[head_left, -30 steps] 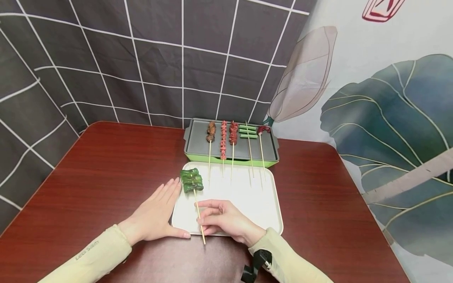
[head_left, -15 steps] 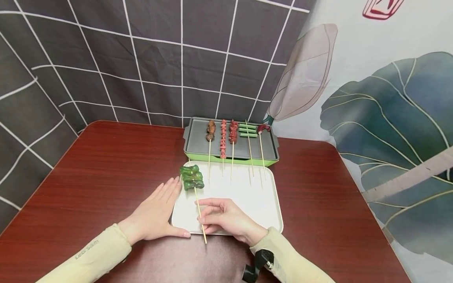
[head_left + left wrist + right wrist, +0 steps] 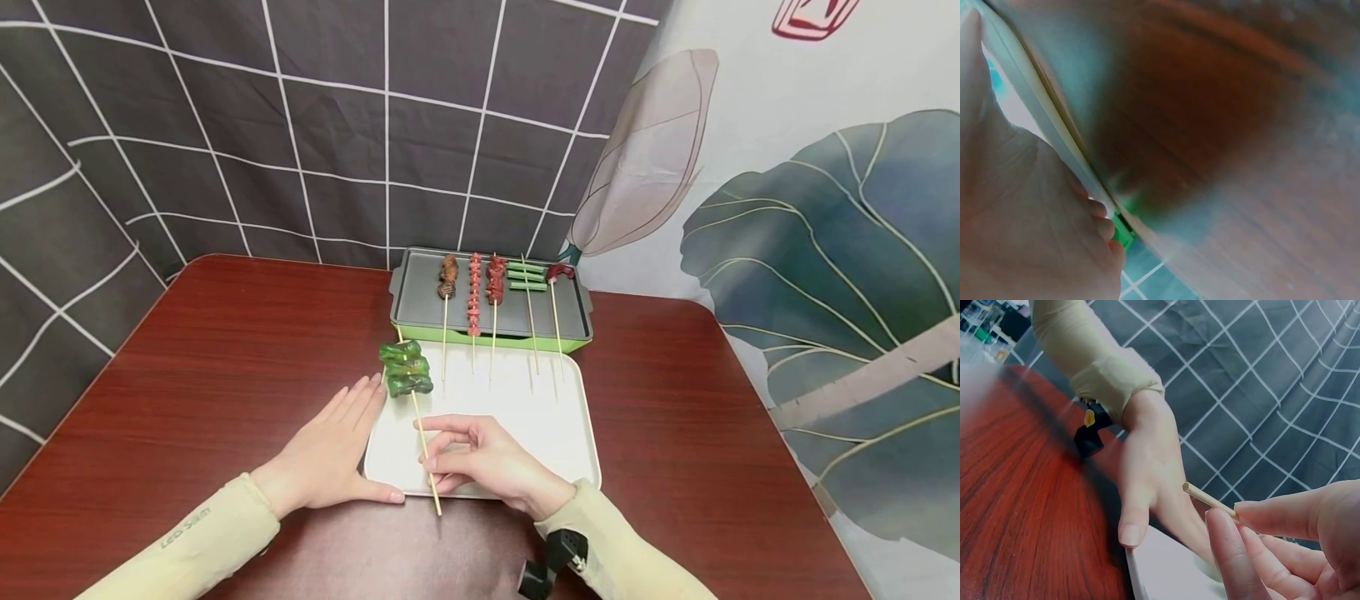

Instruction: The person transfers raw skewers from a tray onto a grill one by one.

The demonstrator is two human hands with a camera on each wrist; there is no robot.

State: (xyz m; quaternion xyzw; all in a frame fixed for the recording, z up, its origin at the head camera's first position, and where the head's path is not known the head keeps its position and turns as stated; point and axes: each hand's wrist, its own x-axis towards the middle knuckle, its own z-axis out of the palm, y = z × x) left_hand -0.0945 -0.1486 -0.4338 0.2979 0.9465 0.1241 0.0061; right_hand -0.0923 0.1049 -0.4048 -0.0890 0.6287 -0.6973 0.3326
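My right hand (image 3: 450, 457) pinches the wooden stick of a green pepper skewer (image 3: 406, 367), whose green pieces hang a little above the far-left corner of the white tray (image 3: 555, 433). In the right wrist view my fingertips (image 3: 1254, 515) grip the stick's blunt end (image 3: 1200, 495). My left hand (image 3: 330, 446) lies flat on the wooden table (image 3: 225, 350) with straight fingers, its thumb (image 3: 1130, 528) against the tray's left edge. In the left wrist view my palm (image 3: 1016, 219) sits beside the tray rim (image 3: 1041, 112).
A green-sided grill pan (image 3: 420, 304) stands just behind the tray, holding several skewers of meat, sausage and green beans whose sticks reach over the tray. A grid-patterned backdrop and a leaf-print wall close off the back.
The right hand has raised the pepper skewer and carried it slightly away from me, toward the grill pan. The left hand has stayed put.
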